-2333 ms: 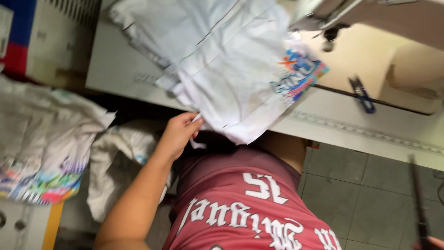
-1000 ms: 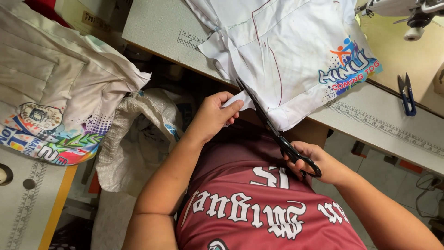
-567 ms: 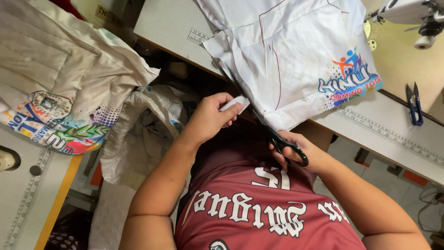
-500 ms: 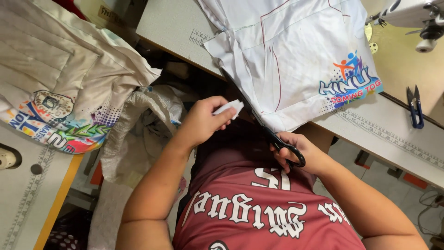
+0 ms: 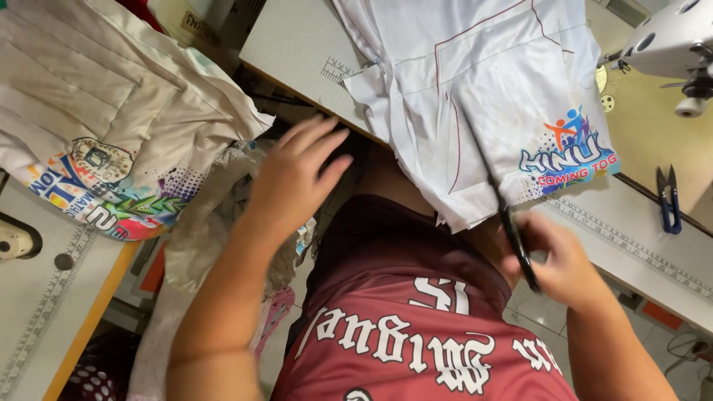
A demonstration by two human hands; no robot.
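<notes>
Right hand: the right hand (image 5: 568,260) is curled tight around the handles of the scissors (image 5: 499,199). It sits just below the hanging edge of the white cloth (image 5: 483,96).
Scissors: dark and long, with the blades together. The tips point up across the lower part of the white cloth. The picture is blurry here, so I cannot tell if the blades touch the cloth.
Left hand: the left hand (image 5: 293,178) is empty, with its fingers spread out. It hangs in the air just left of the white cloth and touches nothing.
White cloth: it lies on the counter (image 5: 297,44) and its lower edge hangs off the front, over the person's lap. It has thin red lines and a bright picture in many colours near its right corner.
Counter: pale, with a ruler strip along the front edge under the white cloth.
Small snips: blue snips (image 5: 668,199) lie on the counter, well to the right of the white cloth.
Sewing machine: a white sewing machine (image 5: 668,44) stands at the top right of the white cloth.
Pile of cloth: a second heap of white cloth (image 5: 111,111) with bright prints lies far to the left of the white cloth.
Shirt: the person wears a dark red shirt (image 5: 416,334) with white marks, below the white cloth.
</notes>
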